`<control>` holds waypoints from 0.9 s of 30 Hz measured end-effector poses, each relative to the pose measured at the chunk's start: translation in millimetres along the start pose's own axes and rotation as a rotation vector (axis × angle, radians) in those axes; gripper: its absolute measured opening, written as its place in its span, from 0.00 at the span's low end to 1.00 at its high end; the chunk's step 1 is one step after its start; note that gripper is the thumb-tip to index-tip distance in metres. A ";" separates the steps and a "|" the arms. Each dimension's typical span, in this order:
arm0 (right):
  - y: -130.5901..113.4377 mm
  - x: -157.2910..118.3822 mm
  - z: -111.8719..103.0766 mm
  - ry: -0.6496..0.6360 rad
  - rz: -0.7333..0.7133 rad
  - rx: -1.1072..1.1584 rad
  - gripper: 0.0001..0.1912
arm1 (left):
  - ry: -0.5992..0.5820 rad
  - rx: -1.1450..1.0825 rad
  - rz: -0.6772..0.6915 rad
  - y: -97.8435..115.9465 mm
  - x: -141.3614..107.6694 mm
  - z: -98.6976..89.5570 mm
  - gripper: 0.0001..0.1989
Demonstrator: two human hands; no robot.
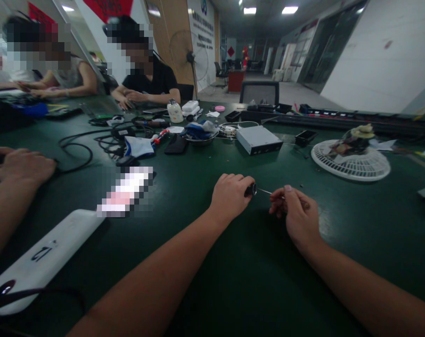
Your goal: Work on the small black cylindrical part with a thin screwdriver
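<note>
My left hand (230, 195) is closed around a small black cylindrical part (251, 189). Its round end, with a pale ring, faces right, and the rest is hidden in my fist. Just to the right, my right hand (302, 213) pinches a thin metal rod (264, 191) between thumb and fingers. The rod's tip points left at the round end of the black part; I cannot tell whether they touch. Most of the rod is covered by my fingers, so its kind does not show. Both hands are above the dark green table (247, 262).
A white 12-marked device (47, 257) and blurred bright screen lie left. Behind are a grey metal box (259, 139), a bowl with blue cloth (201, 131), cables (75, 145) and a white slatted round cover (351, 161). Another person's hand (25, 164) rests left; people sit opposite.
</note>
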State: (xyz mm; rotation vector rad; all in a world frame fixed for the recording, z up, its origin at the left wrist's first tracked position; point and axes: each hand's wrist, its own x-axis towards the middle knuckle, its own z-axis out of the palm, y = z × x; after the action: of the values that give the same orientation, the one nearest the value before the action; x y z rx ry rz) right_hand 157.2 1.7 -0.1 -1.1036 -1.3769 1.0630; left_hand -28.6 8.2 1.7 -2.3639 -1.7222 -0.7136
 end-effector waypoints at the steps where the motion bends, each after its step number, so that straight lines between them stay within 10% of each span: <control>1: -0.4 0.0 0.0 -0.004 -0.005 0.003 0.22 | 0.000 -0.002 -0.001 0.1 0.0 -0.1 0.07; 27: -2.8 -1.9 -1.8 -0.056 -0.002 0.012 0.23 | -0.011 -0.001 0.001 -1.1 0.1 0.3 0.08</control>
State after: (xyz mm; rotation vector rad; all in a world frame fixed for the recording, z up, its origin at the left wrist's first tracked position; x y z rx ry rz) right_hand 158.8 -0.6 2.4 -1.0703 -1.4144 1.1065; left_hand -29.5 8.8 1.4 -2.3732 -1.7260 -0.7021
